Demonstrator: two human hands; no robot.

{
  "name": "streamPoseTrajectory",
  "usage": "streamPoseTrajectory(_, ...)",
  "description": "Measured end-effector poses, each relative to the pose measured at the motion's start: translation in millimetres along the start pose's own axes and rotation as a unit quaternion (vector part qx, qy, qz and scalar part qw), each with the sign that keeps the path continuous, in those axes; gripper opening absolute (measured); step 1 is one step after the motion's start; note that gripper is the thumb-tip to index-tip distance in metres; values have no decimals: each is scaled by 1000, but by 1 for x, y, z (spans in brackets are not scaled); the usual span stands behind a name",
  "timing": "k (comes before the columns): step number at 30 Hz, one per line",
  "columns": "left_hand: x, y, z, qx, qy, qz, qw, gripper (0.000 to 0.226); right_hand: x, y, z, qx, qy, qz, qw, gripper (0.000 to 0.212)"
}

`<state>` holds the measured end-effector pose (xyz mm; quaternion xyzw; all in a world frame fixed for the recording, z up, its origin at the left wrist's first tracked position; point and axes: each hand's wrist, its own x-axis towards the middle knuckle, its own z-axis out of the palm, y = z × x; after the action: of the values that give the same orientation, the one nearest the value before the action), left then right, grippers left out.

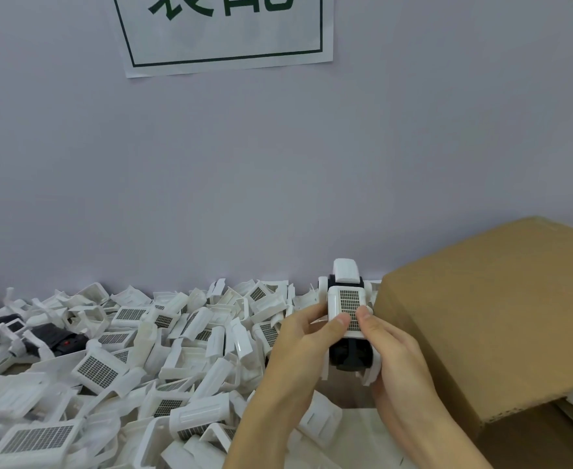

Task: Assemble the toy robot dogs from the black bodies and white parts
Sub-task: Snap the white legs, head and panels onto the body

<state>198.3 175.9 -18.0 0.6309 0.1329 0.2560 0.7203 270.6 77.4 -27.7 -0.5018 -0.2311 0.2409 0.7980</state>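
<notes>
Fingers of both hands are curling around one toy robot dog [347, 316], held up off the table between them. Left hand [298, 346] is gripping the dog's left flank, its thumb [340, 321] pressing on the lower left of the white back panel [348, 311]. Right hand [396, 353] is gripping the right flank, its thumb [364, 313] lying on the panel's right edge. The two thumb tips are sitting close together on the panel, near its lower end. The other fingers are wrapping under and behind the body; how they are lying there cannot be told.

The dog is lying lengthwise away from the person: long axis running from the hands toward the wall [278, 164], slightly tilted up at the far end. The white block at the far end [346, 270] is pointing toward the wall. The gridded back panel is facing up toward the camera. The black body [351, 353] is showing at the near end, below the thumbs, with white leg pieces [371, 372] hanging at its sides.

The dog is sitting just left of a brown cardboard box [498, 316], near its corner; whether touching, cannot tell.

Left of the hands, a deep heap of loose white parts [143, 367], many with the same gridded faces, is covering the table. At the far left of the heap, black bodies [58, 340] are lying among white pieces. A paper sign [224, 32] with a dark green border is hanging on the wall above.
</notes>
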Motion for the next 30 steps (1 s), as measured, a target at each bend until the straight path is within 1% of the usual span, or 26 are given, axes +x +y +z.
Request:
streamPoseTrajectory(1, -1, 0, 0, 7, -7, 2, 1000, 33, 0, 0, -1, 1, 2, 0, 1000, 42)
streamPoseTrajectory(2, -1, 0, 0, 17, -6, 5, 1000, 32, 0, 0, -1, -1, 4, -1, 1000, 41)
streamPoseTrajectory(4, -1, -1, 1, 37, 7, 12, 999, 23, 1, 0, -2, -11, 9, -2, 1000, 39)
streamPoseTrajectory(5, -1, -1, 3, 43, 18, 13, 999, 22, 2, 1, -2, -15, 14, -2, 1000, 40)
streamPoseTrajectory(9, -2, -3, 7, 79, 48, 23, 995, 24, 4, 3, -4, -18, 22, 0, 1000, 45)
streamPoseTrajectory(12, -3, -3, 7, 94, 48, 33, 994, 25, 3, 2, -4, -12, 15, 2, 1000, 44)
streamPoseTrajectory(15, -3, -2, 6, 88, 47, 37, 994, 27, 3, 1, -3, -23, 15, -1, 1000, 45)
streamPoseTrajectory(18, -2, 0, 7, 39, 52, 27, 998, 21, 2, 1, -3, -33, 3, -1, 999, 46)
streamPoseTrajectory(20, 0, 0, 9, 17, 80, 16, 997, 22, 2, 1, -3, -29, -9, 3, 1000, 42)
streamPoseTrajectory(22, 2, 0, 9, 15, 110, 5, 994, 26, 1, 0, -3, -22, -17, 11, 1000, 39)
streamPoseTrajectory(23, 2, 0, 9, 22, 112, 4, 993, 29, 1, 0, -2, -19, -19, 15, 1000, 40)
streamPoseTrajectory(26, 0, 1, 12, 41, 113, 8, 993, 33, -1, -1, 1, -27, -3, 21, 999, 44)
streamPoseTrajectory(30, -3, 4, 15, 93, 120, 59, 987, 32, 0, 0, 3, -62, 34, 8, 997, 49)
